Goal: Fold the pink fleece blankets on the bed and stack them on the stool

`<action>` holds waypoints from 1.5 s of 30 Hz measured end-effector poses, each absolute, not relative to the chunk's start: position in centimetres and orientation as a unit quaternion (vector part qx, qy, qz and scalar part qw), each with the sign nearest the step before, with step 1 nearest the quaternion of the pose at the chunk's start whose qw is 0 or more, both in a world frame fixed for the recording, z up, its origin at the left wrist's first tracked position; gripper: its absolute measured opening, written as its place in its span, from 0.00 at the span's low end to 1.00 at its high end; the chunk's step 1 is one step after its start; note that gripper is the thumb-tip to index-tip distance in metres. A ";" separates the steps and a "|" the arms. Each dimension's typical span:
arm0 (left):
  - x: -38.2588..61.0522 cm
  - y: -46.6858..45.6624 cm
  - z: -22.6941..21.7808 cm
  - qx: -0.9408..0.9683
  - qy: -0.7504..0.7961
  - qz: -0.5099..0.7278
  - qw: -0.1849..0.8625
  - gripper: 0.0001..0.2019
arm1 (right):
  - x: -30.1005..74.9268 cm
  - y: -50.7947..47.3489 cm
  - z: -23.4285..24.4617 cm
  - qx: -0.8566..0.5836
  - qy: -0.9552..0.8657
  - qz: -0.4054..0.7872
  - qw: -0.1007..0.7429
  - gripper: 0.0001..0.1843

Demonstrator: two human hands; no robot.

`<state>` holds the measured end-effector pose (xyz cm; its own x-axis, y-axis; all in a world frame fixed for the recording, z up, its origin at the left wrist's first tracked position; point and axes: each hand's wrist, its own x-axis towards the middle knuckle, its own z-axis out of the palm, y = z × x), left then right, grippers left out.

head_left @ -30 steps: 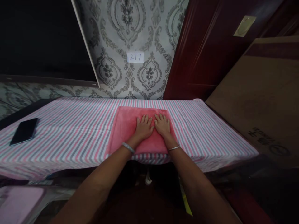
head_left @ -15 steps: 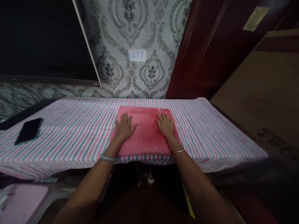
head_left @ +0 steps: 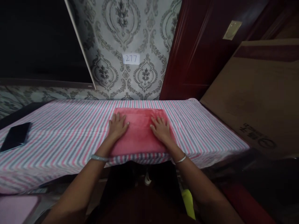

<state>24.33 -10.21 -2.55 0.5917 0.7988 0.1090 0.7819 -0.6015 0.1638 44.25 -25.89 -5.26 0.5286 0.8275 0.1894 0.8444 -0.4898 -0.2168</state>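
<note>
A folded pink-red plush cloth (head_left: 137, 135) lies flat on the table's striped cover (head_left: 79, 124), close to the front edge. On the cloth's left side rests my left hand (head_left: 117, 125), palm down with its fingers spread. My right hand (head_left: 161, 129) lies palm down on the right part of the cloth, fingers apart. Neither hand grips anything. The kind of cloth, such as towel or blanket, I cannot make out. Its nap looks darker near my right hand.
A black phone (head_left: 16, 136) lies at the table's left end. Behind hangs a dark television (head_left: 39, 43), and a paper marked 277 (head_left: 131, 58) is on the wall. A large cardboard box (head_left: 257, 93) borders the table's right side.
The camera view has shifted, so the table and cloth appear a little further left. My right hand has slid slightly inward on the cloth; my left hand stays near its left edge.
</note>
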 end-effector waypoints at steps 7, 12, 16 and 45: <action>23.9 -11.4 -4.6 0.906 0.420 0.056 0.017 0.31 | 42.5 -28.6 -6.5 -0.857 -0.496 0.006 0.141 0.32; 23.6 -10.1 -3.7 0.905 0.422 0.021 0.053 0.32 | 44.3 -28.0 -5.3 -0.848 -0.508 0.068 0.136 0.32; 25.1 -7.7 -0.6 0.906 0.420 0.049 0.032 0.32 | 46.9 -25.0 -2.5 -0.852 -0.493 0.050 0.168 0.31; 30.0 -1.7 -3.5 0.900 0.425 0.086 0.033 0.29 | 46.1 -14.1 -2.9 -0.809 -0.573 -0.010 0.133 0.28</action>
<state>29.97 -1.72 -3.53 0.6233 0.7715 0.1279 0.7602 -0.6361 0.1321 46.12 -14.09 -2.87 0.3439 0.9237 0.1689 0.9291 -0.3086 -0.2040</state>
